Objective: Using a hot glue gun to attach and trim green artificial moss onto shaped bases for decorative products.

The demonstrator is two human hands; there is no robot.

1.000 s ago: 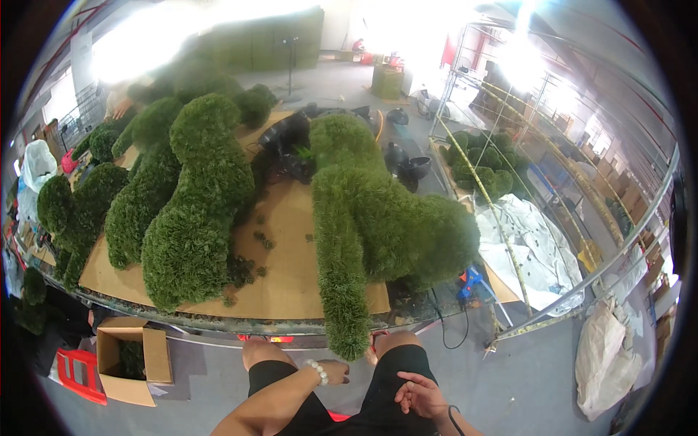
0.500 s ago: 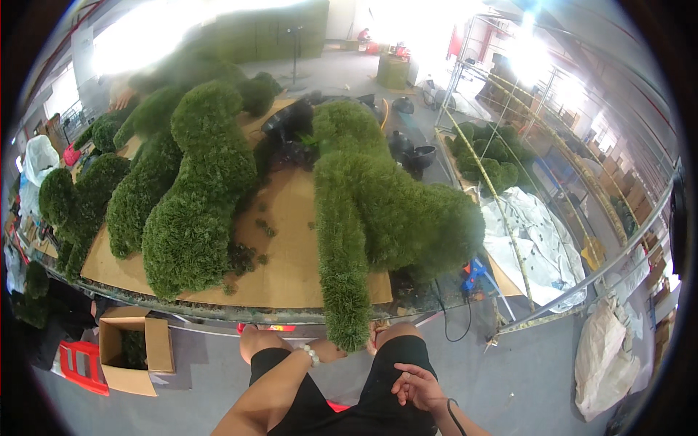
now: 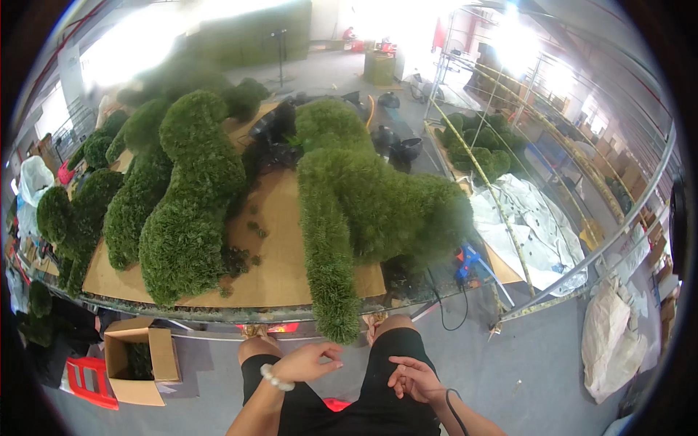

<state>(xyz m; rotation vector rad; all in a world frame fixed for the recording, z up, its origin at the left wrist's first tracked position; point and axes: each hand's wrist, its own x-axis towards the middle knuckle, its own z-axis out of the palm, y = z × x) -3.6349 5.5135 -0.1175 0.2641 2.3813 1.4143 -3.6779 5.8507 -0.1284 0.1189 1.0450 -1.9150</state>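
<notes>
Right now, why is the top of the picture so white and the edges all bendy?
In the head view, daylight at the far end blows out to white glare and hazes the far green shapes; the fisheye lens bends the metal rail and darkens the rim. Near things stay sharp: the green grass-covered figure, the left hand and the right hand.

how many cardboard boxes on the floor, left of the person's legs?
1: an open cardboard box below the table edge, beside a red crate. Others may be hidden under the table.
</notes>
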